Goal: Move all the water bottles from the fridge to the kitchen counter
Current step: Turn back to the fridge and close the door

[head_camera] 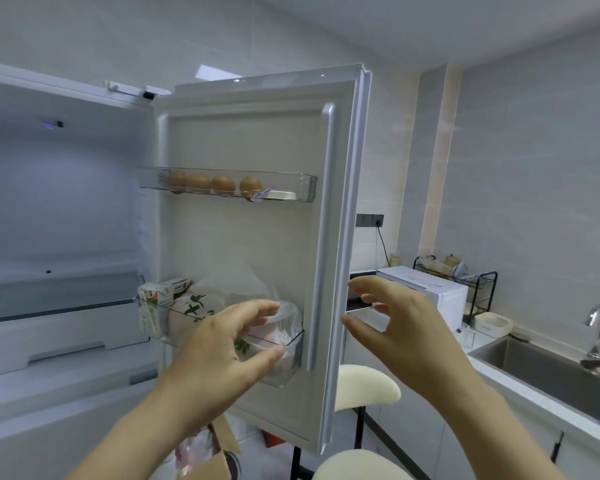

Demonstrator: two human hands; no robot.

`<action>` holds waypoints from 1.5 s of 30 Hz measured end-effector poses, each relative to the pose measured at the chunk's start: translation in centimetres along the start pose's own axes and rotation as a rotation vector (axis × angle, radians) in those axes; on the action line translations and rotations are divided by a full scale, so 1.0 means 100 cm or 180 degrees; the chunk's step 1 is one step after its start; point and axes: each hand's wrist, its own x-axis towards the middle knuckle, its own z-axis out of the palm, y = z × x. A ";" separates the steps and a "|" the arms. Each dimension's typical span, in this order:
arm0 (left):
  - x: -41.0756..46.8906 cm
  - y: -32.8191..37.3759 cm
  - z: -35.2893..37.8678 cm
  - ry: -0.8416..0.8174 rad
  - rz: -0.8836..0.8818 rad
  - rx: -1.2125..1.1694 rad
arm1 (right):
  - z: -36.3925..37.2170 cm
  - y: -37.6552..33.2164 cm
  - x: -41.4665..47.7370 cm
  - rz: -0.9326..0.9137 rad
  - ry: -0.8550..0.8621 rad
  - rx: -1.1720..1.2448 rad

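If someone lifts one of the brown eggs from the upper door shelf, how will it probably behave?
The eggs are probably fragile: thin shells, so a gentle grip seems wise. They look small, likely light. Their rounded shape suggests one could roll if set on a flat surface; here the clear shelf keeps them in a row.

Green characters on white bag in lower door bin (illegible); carton print unreadable

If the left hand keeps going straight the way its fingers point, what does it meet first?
Most likely the clear plastic bag in the lower door bin. The left hand is open, fingertips near it; contact is unclear.
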 end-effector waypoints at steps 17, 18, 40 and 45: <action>0.057 -0.057 0.103 0.0051 -0.0980 0.0396 | 0.075 0.131 0.088 -0.0090 -0.0267 0.0404; 0.057 -0.059 0.104 0.0048 -0.0986 0.0451 | 0.079 0.133 0.090 -0.0066 -0.0292 0.0440; 0.016 -0.065 0.071 0.0264 -0.1060 0.1029 | 0.094 0.092 0.069 -0.0025 -0.0228 0.1207; -0.001 -0.062 0.045 0.0489 -0.1060 0.0850 | 0.091 0.062 0.059 -0.0134 -0.0177 0.1422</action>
